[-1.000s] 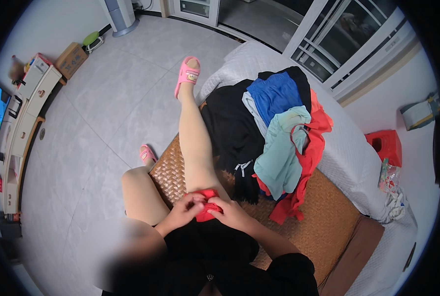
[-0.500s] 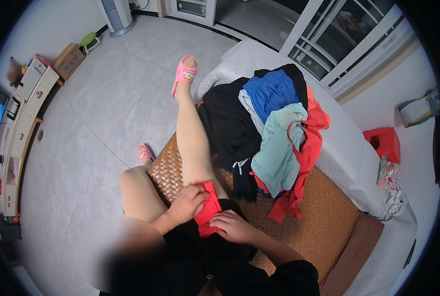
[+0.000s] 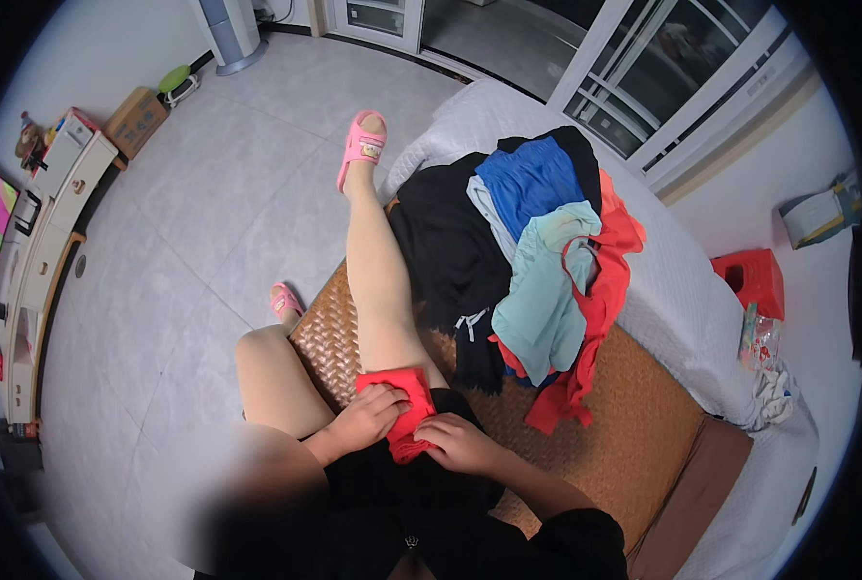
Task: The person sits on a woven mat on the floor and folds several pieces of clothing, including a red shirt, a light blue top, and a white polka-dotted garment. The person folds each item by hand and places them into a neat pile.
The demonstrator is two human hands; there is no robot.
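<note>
A folded piece of red cloth (image 3: 412, 390) lies across my raised thigh, bunched into a thick roll at its near end. My left hand (image 3: 368, 418) has its fingers bent over the cloth's left side. At the near right edge, my right hand (image 3: 458, 443) pinches the bunched part. The cloth's underside and the fingertips beneath it are hidden. Beyond my hands, to the right, a loose heap holds a black garment (image 3: 455, 242), a blue garment (image 3: 532, 182), a pale green garment (image 3: 542, 300) and a red garment (image 3: 605, 290).
The heap rests on a woven mat (image 3: 595, 474) over a seat with a white quilted cover (image 3: 677, 319). A folded brown cloth (image 3: 692, 493) lies at the near right. On the far right sits a red plastic stool (image 3: 755, 280). A low cabinet (image 3: 59, 213) lines the left wall.
The far end of the red cloth has spread wider to the left, and its far edge now shows flat. My left hand has shifted slightly toward me; the right hand has barely moved.
</note>
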